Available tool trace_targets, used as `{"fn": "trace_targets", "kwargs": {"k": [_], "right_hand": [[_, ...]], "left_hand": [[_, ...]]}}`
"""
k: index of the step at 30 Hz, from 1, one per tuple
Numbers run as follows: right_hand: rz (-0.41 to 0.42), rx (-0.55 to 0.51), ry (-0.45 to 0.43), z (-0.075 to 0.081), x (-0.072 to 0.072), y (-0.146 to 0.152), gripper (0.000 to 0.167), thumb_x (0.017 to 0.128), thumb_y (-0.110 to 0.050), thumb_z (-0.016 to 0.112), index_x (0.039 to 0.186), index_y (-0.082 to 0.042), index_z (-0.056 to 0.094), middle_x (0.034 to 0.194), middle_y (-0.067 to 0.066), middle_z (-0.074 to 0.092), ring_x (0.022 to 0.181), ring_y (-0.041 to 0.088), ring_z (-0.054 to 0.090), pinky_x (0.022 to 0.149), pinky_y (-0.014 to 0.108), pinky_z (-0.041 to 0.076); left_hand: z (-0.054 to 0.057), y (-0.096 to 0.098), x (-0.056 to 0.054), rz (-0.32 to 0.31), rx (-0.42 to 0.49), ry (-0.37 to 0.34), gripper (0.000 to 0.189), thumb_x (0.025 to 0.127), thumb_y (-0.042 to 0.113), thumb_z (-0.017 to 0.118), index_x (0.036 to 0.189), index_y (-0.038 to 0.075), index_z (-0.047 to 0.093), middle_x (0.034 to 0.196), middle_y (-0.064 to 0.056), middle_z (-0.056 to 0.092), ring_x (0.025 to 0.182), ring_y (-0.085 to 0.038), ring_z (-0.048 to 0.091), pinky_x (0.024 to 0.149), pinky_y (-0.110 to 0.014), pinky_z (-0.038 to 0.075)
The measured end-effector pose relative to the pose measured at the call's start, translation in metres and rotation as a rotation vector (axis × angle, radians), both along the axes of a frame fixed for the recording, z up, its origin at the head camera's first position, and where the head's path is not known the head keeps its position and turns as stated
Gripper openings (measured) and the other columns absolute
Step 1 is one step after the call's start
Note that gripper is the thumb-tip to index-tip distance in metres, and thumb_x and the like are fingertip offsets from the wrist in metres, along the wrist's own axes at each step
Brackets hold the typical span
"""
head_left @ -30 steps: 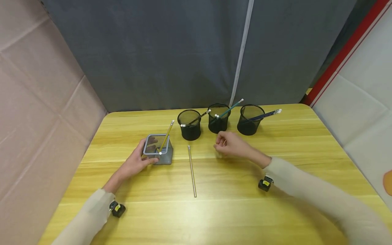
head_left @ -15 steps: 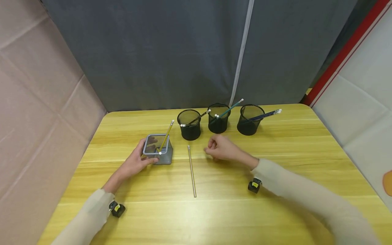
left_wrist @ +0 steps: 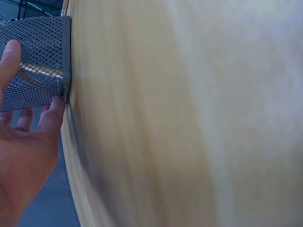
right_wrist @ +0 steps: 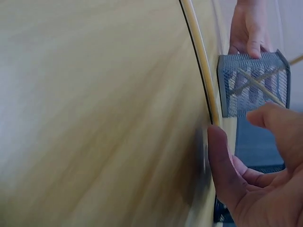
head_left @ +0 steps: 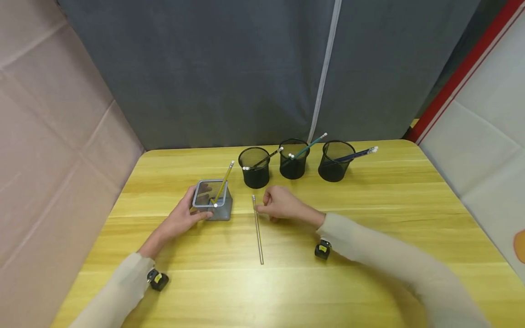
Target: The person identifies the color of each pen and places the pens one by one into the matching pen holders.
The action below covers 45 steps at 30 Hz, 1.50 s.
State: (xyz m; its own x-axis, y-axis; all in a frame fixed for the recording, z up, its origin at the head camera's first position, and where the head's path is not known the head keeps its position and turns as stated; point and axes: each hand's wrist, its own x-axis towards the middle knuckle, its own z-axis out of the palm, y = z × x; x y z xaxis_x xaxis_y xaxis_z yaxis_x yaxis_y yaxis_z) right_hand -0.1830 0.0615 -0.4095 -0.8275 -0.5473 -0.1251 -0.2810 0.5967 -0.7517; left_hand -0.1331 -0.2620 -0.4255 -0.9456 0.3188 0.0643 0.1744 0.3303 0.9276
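My left hand [head_left: 182,216] grips a square grey mesh pencil holder [head_left: 221,212] at the left, thumb across the near side and fingers around the far side. Two yellow pencils [head_left: 223,184] lean crosswise inside it; the left wrist view shows them through the mesh [left_wrist: 35,52]. A gold pencil [head_left: 258,234] lies on the table, its eraser end pointing away from me. Beside that end is my right hand [head_left: 283,202], one fingertip at the pencil [right_wrist: 201,52] in the right wrist view. Its thumb and finger stand apart there, with a gap between them.
Three round black mesh cups stand in a row behind: the left cup [head_left: 256,177] with dark pencils, the middle cup [head_left: 292,168] with teal pencils, the right cup [head_left: 333,171] with dark blue ones. A grey curtain [head_left: 205,73] hangs behind the wooden table [head_left: 328,291].
My right hand has moved left and slightly nearer, from in front of the middle cup to the gold pencil's eraser end. The left hand and the grey holder have stayed put.
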Motion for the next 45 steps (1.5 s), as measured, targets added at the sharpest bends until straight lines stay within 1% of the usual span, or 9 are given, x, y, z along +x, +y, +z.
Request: {"fn": "trace_targets", "kwargs": {"k": [3,9,13,19,24,29,33,38,45], "right_hand": [[0.01,0.02,-0.011,-0.001,0.001,-0.008,0.034,0.091,-0.031,0.078,0.082,-0.004,0.059,0.055,0.002,0.065,0.047,0.015,0.066,0.05,0.025,0.05],[0.055,0.111,0.062,0.0,0.002,-0.02,0.051,0.09,-0.033,0.08,0.054,-0.011,0.051,0.045,0.0,0.059,0.042,0.014,0.061,0.046,0.021,0.041],[0.066,0.15,0.108,0.001,0.003,-0.026,0.055,0.088,-0.023,0.081,0.047,-0.015,0.046,0.041,-0.003,0.054,0.04,0.012,0.06,0.045,0.021,0.04],[0.066,0.157,0.121,0.004,0.007,-0.029,0.049,0.084,-0.005,0.072,0.044,-0.017,0.046,0.04,-0.005,0.054,0.038,0.011,0.059,0.04,0.02,0.04],[0.07,0.138,0.084,0.002,0.006,-0.028,0.05,0.085,-0.004,0.07,0.044,-0.017,0.044,0.042,-0.002,0.056,0.041,0.014,0.063,0.041,0.019,0.04],[0.064,0.099,0.025,0.001,0.004,-0.026,0.048,0.086,-0.003,0.07,0.047,-0.015,0.045,0.045,0.001,0.059,0.043,0.015,0.064,0.044,0.02,0.048],[0.05,0.073,-0.029,0.001,0.004,-0.025,0.036,0.086,-0.002,0.072,0.057,-0.011,0.053,0.049,0.002,0.062,0.045,0.016,0.065,0.046,0.023,0.054],[0.039,0.049,-0.09,0.002,0.005,-0.023,0.016,0.088,-0.001,0.073,0.077,-0.003,0.062,0.056,0.004,0.065,0.047,0.018,0.066,0.047,0.026,0.056],[0.041,0.005,-0.146,0.005,0.006,-0.019,0.012,0.09,0.0,0.071,0.083,0.0,0.06,0.061,0.008,0.067,0.05,0.022,0.068,0.05,0.031,0.059]], "left_hand": [[-0.001,0.0,0.0,-0.003,-0.001,-0.003,0.083,0.092,0.001,0.075,0.157,0.006,0.024,0.154,-0.021,0.037,0.142,-0.041,0.034,0.106,-0.058,0.04],[0.001,0.0,0.0,-0.001,-0.005,0.002,0.083,0.092,0.002,0.075,0.157,0.007,0.025,0.155,-0.02,0.037,0.142,-0.04,0.034,0.106,-0.058,0.04],[0.001,-0.001,0.001,-0.001,-0.001,-0.001,0.082,0.092,0.002,0.076,0.157,0.009,0.026,0.155,-0.02,0.037,0.142,-0.04,0.034,0.106,-0.057,0.04],[0.001,-0.001,0.0,0.0,-0.002,0.006,0.081,0.091,0.002,0.076,0.156,0.009,0.027,0.154,-0.02,0.037,0.142,-0.04,0.034,0.105,-0.058,0.041],[0.001,0.0,0.001,0.001,-0.005,0.004,0.082,0.092,0.002,0.076,0.156,0.009,0.026,0.155,-0.019,0.037,0.142,-0.04,0.034,0.106,-0.057,0.04],[0.001,0.0,0.001,0.0,0.0,-0.001,0.082,0.092,0.001,0.075,0.157,0.008,0.025,0.155,-0.019,0.036,0.142,-0.04,0.034,0.106,-0.056,0.041],[0.001,0.0,0.001,0.002,0.0,-0.003,0.082,0.092,0.001,0.075,0.157,0.008,0.025,0.155,-0.019,0.036,0.142,-0.04,0.034,0.106,-0.056,0.041],[0.001,0.0,0.001,-0.002,-0.002,-0.004,0.083,0.092,0.0,0.075,0.157,0.006,0.024,0.155,-0.02,0.036,0.142,-0.041,0.034,0.106,-0.056,0.041],[0.0,0.001,0.001,-0.006,0.008,-0.002,0.083,0.091,-0.001,0.075,0.156,0.005,0.024,0.155,-0.021,0.036,0.142,-0.041,0.034,0.105,-0.056,0.042]]}}
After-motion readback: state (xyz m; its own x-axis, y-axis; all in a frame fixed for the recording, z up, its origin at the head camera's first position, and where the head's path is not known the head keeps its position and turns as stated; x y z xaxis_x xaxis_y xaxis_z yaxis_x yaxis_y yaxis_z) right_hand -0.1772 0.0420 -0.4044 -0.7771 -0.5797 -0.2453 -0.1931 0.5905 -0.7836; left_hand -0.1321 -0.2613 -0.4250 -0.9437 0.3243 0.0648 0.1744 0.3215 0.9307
